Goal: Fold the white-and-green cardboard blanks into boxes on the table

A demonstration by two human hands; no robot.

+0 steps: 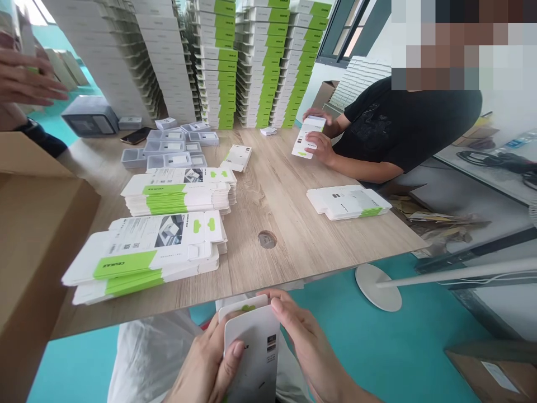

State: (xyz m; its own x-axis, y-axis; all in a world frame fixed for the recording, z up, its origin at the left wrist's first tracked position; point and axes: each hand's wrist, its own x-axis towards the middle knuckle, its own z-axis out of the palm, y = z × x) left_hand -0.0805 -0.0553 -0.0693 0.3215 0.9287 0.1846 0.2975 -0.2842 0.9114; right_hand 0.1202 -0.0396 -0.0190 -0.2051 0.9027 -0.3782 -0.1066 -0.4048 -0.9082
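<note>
At the bottom centre, over my lap, is a white carton [254, 358] with rounded top flaps and a small green mark. My left hand [210, 358] grips it from the left, thumb pressed on the front panel and fingers tucked between the panels. Pinching its upper right corner is my right hand [302, 341], thumb in front and fingers behind. The carton's lower end runs out of the picture. On the table in front of my left hand lies a stack of flat white and green cartons [168, 240], with a second stack [180, 187] behind it.
A co-worker's hands [316, 140] hold another carton across the table [285, 224]. Flat cartons [348, 201] lie at the right. Plastic trays [168, 146] and a phone [136, 135] sit behind tall box stacks [218, 67]' front edge. A cardboard box [37, 235] stands left; another person's hand [29, 78] shows.
</note>
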